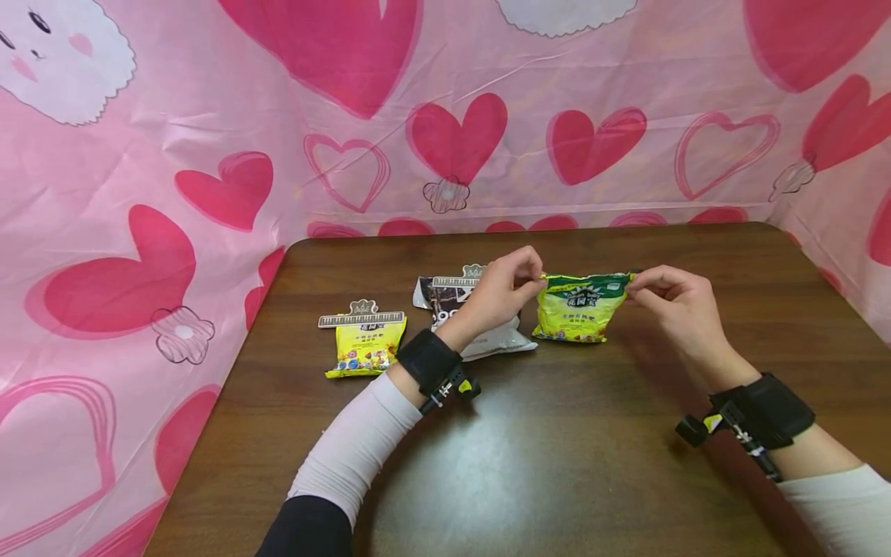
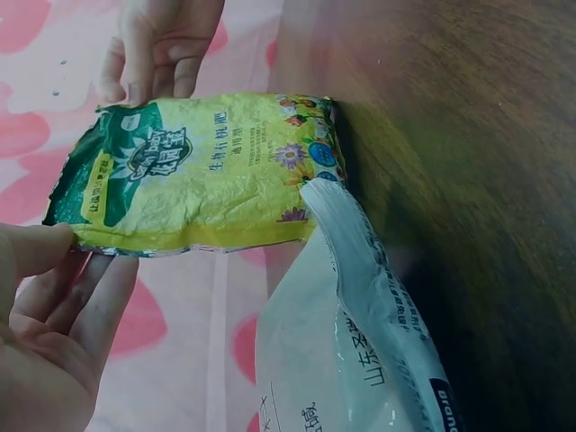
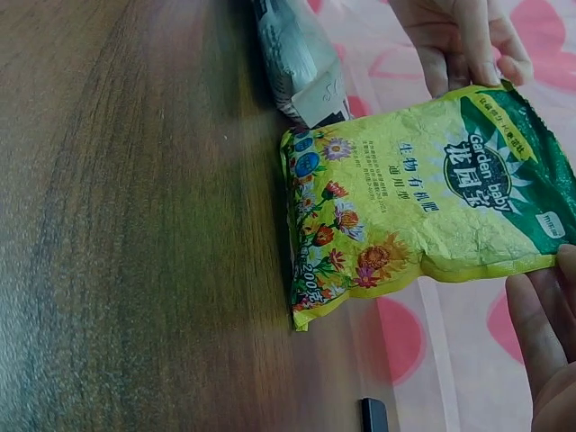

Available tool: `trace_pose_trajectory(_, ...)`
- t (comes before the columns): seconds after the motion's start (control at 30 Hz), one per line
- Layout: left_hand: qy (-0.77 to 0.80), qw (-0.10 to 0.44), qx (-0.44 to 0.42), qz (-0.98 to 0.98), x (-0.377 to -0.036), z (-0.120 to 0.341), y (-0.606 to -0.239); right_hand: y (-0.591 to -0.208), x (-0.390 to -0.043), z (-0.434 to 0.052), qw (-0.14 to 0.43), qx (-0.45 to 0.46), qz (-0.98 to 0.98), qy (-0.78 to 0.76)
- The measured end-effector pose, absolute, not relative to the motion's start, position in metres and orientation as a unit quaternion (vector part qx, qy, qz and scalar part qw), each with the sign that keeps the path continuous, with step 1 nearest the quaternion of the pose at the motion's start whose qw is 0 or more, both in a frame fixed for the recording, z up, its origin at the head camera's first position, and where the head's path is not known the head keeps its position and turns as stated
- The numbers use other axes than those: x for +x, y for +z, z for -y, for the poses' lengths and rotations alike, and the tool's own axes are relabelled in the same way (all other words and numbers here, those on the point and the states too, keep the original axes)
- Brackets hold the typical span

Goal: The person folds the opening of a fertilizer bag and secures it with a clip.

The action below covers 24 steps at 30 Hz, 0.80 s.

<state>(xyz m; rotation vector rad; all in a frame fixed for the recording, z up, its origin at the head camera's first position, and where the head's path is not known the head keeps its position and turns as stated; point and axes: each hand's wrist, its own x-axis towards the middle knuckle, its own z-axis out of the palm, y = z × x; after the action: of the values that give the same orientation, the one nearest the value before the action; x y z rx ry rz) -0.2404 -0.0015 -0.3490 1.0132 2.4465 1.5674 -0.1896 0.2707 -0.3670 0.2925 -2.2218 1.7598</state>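
Between both hands is a yellow and green fertilizer bag [image 1: 581,309], its printed front toward me. My left hand [image 1: 506,286] pinches the bag's upper left corner with thumb and fingers. At the upper right corner my right hand [image 1: 675,302] pinches it in the same way. The bag stands upright, its green top edge stretched between the two grips, its bottom at the wooden table. In the right wrist view flowers are printed along the lower part of the bag [image 3: 378,198]. Both wrists wear black straps with small cameras.
Left of the hands lies a black and white bag [image 1: 497,344] with a piano-key clip [image 1: 452,281] at its top, partly behind my left arm. Farther left is another yellow bag [image 1: 369,344] under a similar clip [image 1: 362,317]. Pink heart-patterned cloth [image 1: 459,139] hangs behind the table [image 1: 501,464].
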Motion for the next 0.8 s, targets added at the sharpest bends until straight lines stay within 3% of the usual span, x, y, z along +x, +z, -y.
trace_pose_trajectory(0.8, 0.480, 0.038, 0.344, -0.806, -0.2395, 0.0008, -0.3507, -0.3712, -0.1875, -0.2773, 0.151, 0.087, 0.852, 0.494)
